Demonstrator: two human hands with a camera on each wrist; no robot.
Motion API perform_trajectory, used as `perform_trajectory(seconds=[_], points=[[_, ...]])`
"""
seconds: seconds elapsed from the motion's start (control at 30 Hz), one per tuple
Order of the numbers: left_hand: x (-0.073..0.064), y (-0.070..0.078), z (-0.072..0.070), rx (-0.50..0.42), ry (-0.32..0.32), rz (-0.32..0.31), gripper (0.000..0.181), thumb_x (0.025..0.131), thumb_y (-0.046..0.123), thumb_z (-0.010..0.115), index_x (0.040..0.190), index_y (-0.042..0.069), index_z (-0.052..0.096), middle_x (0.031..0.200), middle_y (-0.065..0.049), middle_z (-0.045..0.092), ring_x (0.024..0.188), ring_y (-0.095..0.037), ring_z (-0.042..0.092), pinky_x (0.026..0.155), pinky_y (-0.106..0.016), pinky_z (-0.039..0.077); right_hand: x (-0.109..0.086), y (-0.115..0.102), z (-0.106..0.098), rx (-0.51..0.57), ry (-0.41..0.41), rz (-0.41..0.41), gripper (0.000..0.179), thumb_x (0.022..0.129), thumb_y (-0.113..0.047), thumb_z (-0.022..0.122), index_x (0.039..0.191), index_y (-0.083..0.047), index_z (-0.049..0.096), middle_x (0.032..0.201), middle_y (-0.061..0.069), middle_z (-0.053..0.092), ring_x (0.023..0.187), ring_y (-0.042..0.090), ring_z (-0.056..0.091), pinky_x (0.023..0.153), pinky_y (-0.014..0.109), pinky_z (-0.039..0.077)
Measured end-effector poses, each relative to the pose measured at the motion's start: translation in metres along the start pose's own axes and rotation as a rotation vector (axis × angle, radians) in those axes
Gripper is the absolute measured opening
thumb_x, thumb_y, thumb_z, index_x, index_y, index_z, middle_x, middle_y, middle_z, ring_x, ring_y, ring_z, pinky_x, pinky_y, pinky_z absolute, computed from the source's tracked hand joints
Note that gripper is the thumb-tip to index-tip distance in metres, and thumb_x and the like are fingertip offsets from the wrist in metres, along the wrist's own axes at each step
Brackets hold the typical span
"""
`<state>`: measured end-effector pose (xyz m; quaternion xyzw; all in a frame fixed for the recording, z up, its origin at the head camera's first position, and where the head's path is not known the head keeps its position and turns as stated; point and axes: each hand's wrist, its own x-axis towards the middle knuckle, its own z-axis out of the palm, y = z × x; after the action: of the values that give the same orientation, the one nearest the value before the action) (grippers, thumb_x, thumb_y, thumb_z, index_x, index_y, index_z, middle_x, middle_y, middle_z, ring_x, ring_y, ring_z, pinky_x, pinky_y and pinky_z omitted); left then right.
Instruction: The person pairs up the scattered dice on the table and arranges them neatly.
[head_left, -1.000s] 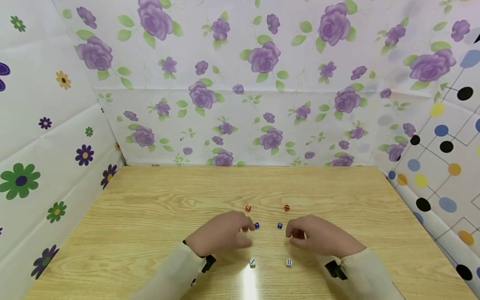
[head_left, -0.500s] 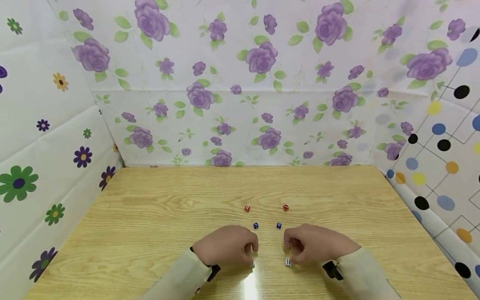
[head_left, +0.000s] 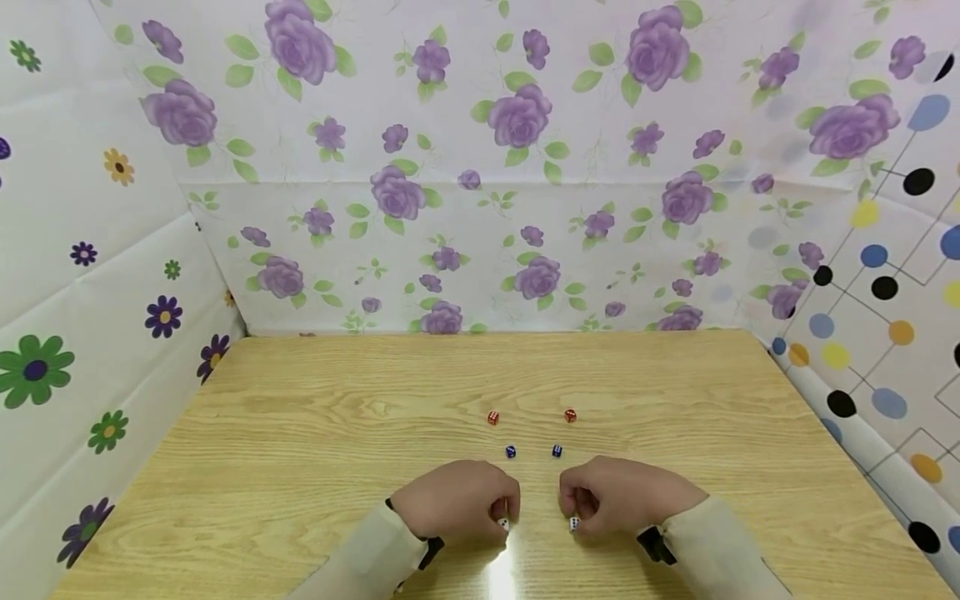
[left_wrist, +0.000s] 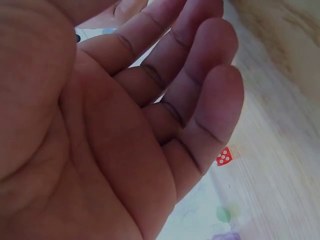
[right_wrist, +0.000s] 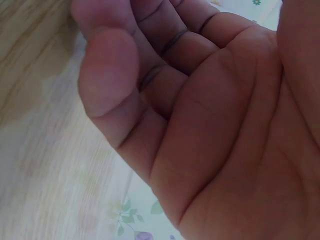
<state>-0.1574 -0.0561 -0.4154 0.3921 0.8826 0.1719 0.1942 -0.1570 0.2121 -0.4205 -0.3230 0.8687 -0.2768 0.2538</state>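
Observation:
Near the front of the table, my left hand pinches a white die between thumb and curled index finger. Across from it, a second white die is pinched by the thumb and index finger of my right hand. Both dice are partly covered by the fingers in the head view. In the wrist views the palms and bent fingers of the left hand and right hand hide the white dice.
Two blue dice, left and right, lie just beyond the hands. Farther back are two red dice, left and right. The wooden table meets a flower-patterned cloth wall at the back.
Both hands have come down and nearer, from beside the blue dice to the white dice. Each has closed its thumb and index finger on one white die. The blue and red dice stay put.

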Motion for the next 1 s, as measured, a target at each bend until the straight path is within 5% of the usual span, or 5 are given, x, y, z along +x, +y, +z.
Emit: perform_trajectory(seconds=[1.0], points=[[0.0031,0.0078,0.0083,0.084,0.035,0.032,0.016,0.086,0.011,0.079,0.083,0.025,0.072,0.074,0.021,0.057,0.066,0.004,0.052,0.064,-0.015,0.045,0.0034,-0.0005,0.0041,-0.038,0.013,0.034,0.016,0.083,-0.009,0.074,0.081,-0.023,0.068,0.072,-0.014,0.059,0.062,0.0,0.049,0.059,0.021,0.044]])
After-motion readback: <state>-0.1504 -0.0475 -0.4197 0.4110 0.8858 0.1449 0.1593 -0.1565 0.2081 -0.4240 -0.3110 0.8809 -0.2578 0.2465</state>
